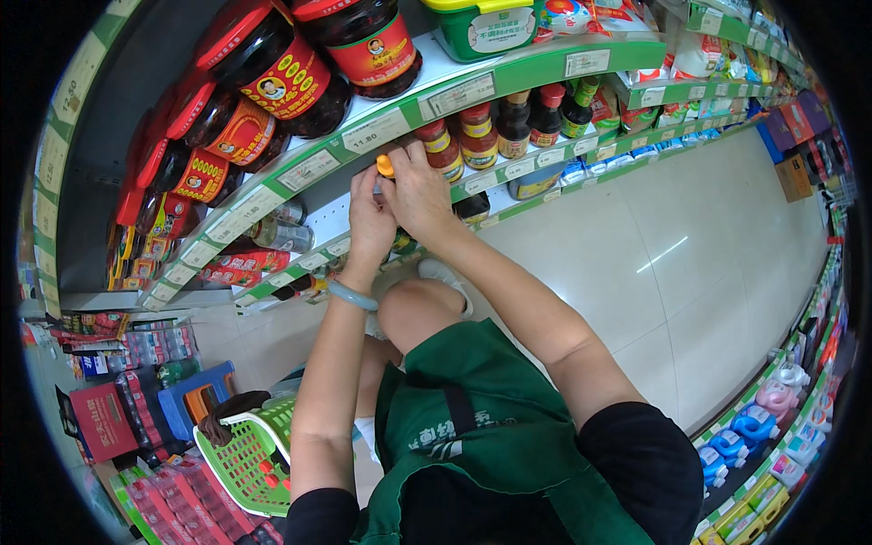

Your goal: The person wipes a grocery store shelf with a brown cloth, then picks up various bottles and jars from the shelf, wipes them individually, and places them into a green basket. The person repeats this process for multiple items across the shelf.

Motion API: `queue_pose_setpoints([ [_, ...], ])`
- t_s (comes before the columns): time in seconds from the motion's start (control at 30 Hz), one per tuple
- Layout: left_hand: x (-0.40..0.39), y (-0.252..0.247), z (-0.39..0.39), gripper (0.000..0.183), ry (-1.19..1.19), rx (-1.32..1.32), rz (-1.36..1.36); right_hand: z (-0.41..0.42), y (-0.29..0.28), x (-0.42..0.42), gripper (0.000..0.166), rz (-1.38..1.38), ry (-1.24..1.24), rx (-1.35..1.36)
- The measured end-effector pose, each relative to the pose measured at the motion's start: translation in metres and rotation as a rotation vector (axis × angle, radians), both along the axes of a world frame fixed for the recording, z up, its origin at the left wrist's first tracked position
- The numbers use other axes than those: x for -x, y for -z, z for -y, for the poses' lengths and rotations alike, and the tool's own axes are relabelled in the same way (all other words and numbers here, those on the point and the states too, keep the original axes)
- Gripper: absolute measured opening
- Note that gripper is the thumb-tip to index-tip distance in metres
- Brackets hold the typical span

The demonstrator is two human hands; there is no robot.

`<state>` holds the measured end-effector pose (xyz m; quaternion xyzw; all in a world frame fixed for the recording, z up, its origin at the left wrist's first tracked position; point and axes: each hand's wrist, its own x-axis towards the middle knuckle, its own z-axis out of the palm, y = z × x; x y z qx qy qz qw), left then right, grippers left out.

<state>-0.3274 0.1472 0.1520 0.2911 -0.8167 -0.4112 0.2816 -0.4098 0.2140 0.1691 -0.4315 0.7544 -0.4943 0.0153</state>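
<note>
Both hands meet at the front of a lower shelf, just below the price strip (375, 134). Between them a small yellow cap (385, 165) sticks up, apparently on a bottle whose body is hidden by the fingers. My left hand (372, 219), with a pale bangle (352, 296) on its wrist, closes around this item from the left. From the right, my right hand (421, 197) grips it near the cap. Red-capped sauce bottles (478, 136) stand just right of my right hand. To the left, glass jars (283, 235) lie tilted in view on the same shelf.
Large red-lidded sauce jars (289, 88) fill the shelf above. A green shopping basket (245, 463) holding red-topped items stands at lower left, near a blue plastic stool (194, 398). Detergent bottles (753, 422) line the shelf at right, across the tiled floor (681, 259).
</note>
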Motion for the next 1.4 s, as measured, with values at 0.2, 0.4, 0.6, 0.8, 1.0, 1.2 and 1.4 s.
queue_pose_setpoints([
  [0.2, -0.012, 0.016, -0.021, 0.048, -0.014, 0.137, -0.109, -0.019, 0.010, -0.008, 0.024, -0.072, -0.087, 0.045],
  [0.4, -0.066, -0.042, -0.069, 0.054, -0.106, 0.263, -0.166, -0.065, -0.037, -0.060, 0.025, -0.095, -0.196, 0.288],
  [0.6, -0.177, -0.106, -0.104, 0.056, -0.187, 0.155, -0.210, -0.087, -0.103, -0.138, 0.027, 0.011, -0.482, 0.400],
  [0.8, -0.322, -0.140, -0.123, 0.050, -0.355, 0.085, -0.253, -0.076, -0.130, -0.255, 0.026, 0.353, -0.838, 0.245],
  [1.0, -0.449, -0.153, -0.135, 0.044, -0.562, -0.266, -0.209, -0.039, -0.131, -0.368, 0.028, 0.103, -1.126, 0.198],
  [1.2, -0.516, -0.092, -0.126, 0.049, -0.736, -0.622, -0.332, 0.002, -0.092, -0.464, 0.028, -0.312, -1.306, -0.100],
  [1.4, -0.525, -0.017, -0.091, 0.037, -0.924, -0.890, -0.620, 0.059, -0.002, -0.530, 0.023, -0.436, -1.307, -0.449],
])
